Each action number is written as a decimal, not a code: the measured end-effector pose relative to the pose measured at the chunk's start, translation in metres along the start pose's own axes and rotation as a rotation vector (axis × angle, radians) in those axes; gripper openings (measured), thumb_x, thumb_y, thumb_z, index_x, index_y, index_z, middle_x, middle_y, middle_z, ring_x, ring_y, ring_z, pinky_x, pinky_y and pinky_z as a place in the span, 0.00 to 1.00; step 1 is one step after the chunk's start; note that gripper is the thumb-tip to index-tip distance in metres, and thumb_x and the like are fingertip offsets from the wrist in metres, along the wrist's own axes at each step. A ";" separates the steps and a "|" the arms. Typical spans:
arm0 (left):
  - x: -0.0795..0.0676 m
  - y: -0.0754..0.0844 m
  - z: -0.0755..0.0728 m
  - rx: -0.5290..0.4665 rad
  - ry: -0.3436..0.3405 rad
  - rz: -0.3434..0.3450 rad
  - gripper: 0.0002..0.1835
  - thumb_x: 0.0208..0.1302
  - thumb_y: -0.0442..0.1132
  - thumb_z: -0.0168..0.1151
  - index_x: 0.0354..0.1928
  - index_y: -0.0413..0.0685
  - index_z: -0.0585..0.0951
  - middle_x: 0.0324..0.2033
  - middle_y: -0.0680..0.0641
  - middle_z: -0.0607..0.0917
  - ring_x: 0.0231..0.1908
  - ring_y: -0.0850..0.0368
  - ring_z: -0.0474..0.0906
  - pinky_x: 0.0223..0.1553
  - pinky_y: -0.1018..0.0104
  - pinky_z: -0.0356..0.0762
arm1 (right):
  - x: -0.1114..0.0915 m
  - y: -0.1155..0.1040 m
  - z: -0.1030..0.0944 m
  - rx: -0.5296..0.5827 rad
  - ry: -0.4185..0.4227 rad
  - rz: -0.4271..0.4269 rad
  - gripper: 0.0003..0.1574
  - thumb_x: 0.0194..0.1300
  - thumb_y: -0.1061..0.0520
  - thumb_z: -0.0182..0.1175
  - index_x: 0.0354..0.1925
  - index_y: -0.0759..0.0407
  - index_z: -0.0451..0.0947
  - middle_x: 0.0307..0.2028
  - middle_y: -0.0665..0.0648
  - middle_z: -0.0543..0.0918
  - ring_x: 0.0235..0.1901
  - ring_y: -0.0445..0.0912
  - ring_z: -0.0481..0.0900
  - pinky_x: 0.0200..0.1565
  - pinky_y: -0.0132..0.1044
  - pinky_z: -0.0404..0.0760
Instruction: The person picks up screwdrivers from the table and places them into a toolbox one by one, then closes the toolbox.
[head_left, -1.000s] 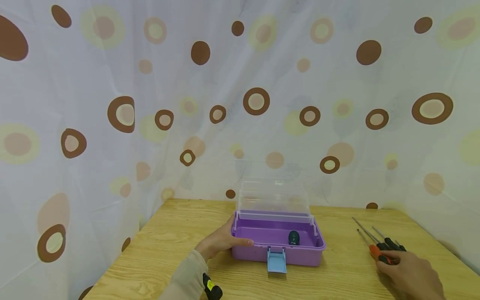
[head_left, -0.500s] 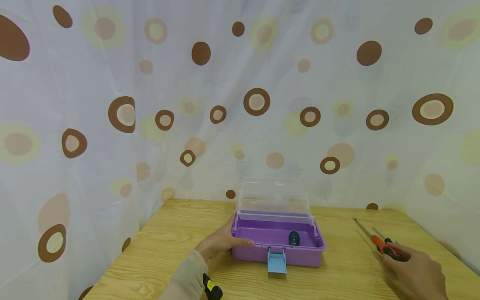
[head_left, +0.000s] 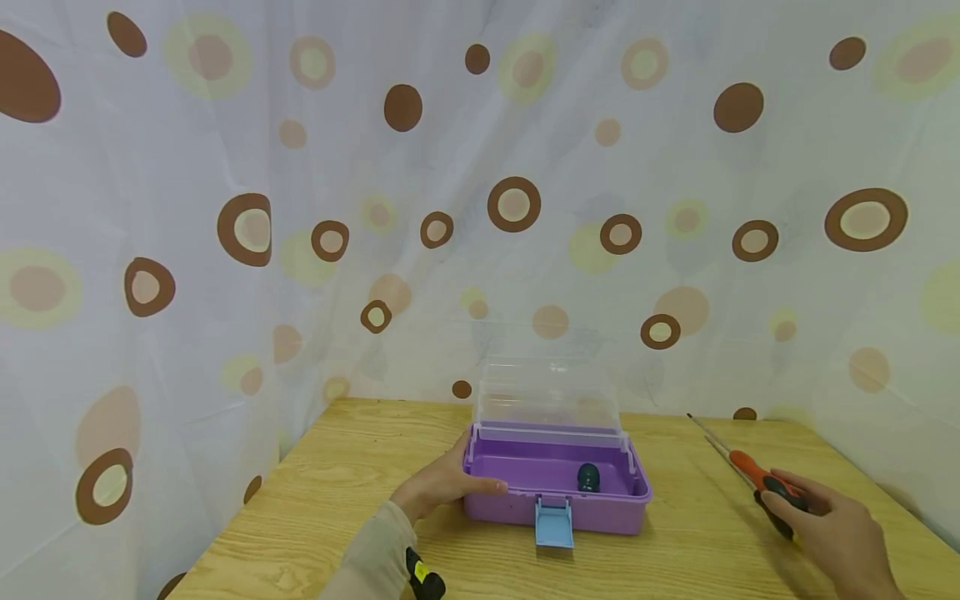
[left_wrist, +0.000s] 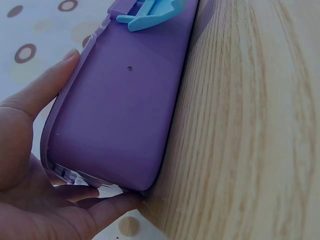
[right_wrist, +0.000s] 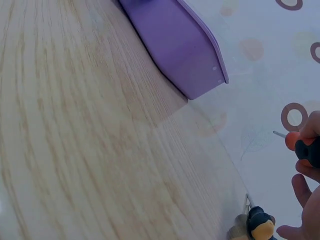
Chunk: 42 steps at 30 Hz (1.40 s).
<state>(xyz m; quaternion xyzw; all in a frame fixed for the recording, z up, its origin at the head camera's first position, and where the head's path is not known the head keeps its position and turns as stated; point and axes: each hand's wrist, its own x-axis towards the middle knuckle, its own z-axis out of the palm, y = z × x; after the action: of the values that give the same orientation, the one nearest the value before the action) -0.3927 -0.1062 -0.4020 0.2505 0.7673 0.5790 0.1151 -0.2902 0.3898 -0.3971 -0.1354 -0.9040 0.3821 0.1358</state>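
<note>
In the head view my left hand point(head_left: 444, 482) grips the left end of a purple box point(head_left: 517, 510). Its thumb lies over the front rim, and the left wrist view shows the other fingers round the end wall. The box's transparent lid point(head_left: 551, 392) stands raised at the back, and its light blue latch point(head_left: 554, 525) hangs down in front. Inside lies a dark green rounded thing point(head_left: 588, 477). To the right, my right hand point(head_left: 843, 533) holds an orange and black screwdriver point(head_left: 750, 468) by its handle, tip pointing away and left. The right wrist view catches this screwdriver point(right_wrist: 292, 141) raised above the table.
Beneath the held screwdriver, another dark-handled screwdriver point(right_wrist: 260, 222) lies on the wooden table point(head_left: 697, 550), partly hidden in the head view. A black and yellow thing point(head_left: 425, 577) shows beside my left sleeve point(head_left: 375, 550). A dotted curtain point(head_left: 555, 125) hangs close behind the table.
My right hand has taken the orange and black screwdriver from the group of tools and lifted it, its tip rising away and slightly left. My left hand and the box have stayed put.
</note>
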 end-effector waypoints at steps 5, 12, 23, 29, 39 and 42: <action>0.000 0.000 0.000 -0.008 -0.003 0.004 0.63 0.60 0.42 0.77 0.83 0.50 0.39 0.70 0.39 0.68 0.65 0.42 0.68 0.71 0.40 0.57 | -0.001 -0.002 0.000 0.059 -0.019 -0.003 0.58 0.65 0.25 0.63 0.74 0.64 0.66 0.55 0.75 0.81 0.54 0.71 0.75 0.45 0.58 0.76; 0.000 0.001 0.000 -0.015 -0.008 0.003 0.63 0.60 0.41 0.77 0.83 0.50 0.39 0.70 0.39 0.68 0.65 0.40 0.68 0.70 0.40 0.58 | -0.001 -0.003 0.001 0.159 0.011 0.013 0.51 0.67 0.29 0.64 0.75 0.56 0.69 0.46 0.59 0.86 0.40 0.52 0.77 0.33 0.40 0.74; -0.001 0.001 0.000 -0.012 -0.008 0.003 0.63 0.60 0.41 0.77 0.83 0.50 0.39 0.70 0.38 0.67 0.66 0.40 0.68 0.70 0.40 0.58 | -0.005 -0.003 -0.001 0.375 -0.010 -0.016 0.19 0.69 0.35 0.66 0.56 0.16 0.77 0.36 0.35 0.80 0.32 0.44 0.74 0.32 0.36 0.77; -0.001 0.003 0.000 -0.010 -0.008 0.001 0.63 0.60 0.41 0.77 0.83 0.49 0.39 0.70 0.38 0.67 0.66 0.40 0.67 0.70 0.40 0.58 | -0.003 -0.003 -0.003 0.637 -0.122 -0.085 0.16 0.74 0.48 0.65 0.52 0.22 0.83 0.41 0.26 0.79 0.40 0.27 0.79 0.38 0.31 0.84; -0.001 0.001 0.000 0.003 0.003 -0.003 0.63 0.60 0.42 0.77 0.83 0.49 0.39 0.71 0.38 0.67 0.66 0.41 0.67 0.70 0.40 0.57 | -0.005 -0.004 0.000 0.915 -0.314 -0.162 0.21 0.80 0.62 0.55 0.54 0.38 0.87 0.46 0.37 0.82 0.44 0.39 0.85 0.43 0.39 0.87; -0.001 0.000 0.000 0.007 0.003 -0.004 0.63 0.60 0.42 0.77 0.83 0.49 0.39 0.71 0.38 0.67 0.66 0.41 0.67 0.70 0.40 0.57 | -0.005 -0.006 0.001 0.941 -0.366 -0.178 0.23 0.80 0.64 0.53 0.56 0.41 0.87 0.48 0.40 0.82 0.45 0.41 0.85 0.45 0.40 0.86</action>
<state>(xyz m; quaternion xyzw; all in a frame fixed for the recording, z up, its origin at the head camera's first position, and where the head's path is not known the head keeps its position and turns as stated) -0.3918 -0.1067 -0.4022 0.2484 0.7700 0.5765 0.1143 -0.2872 0.3836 -0.3946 0.0871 -0.6513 0.7519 0.0535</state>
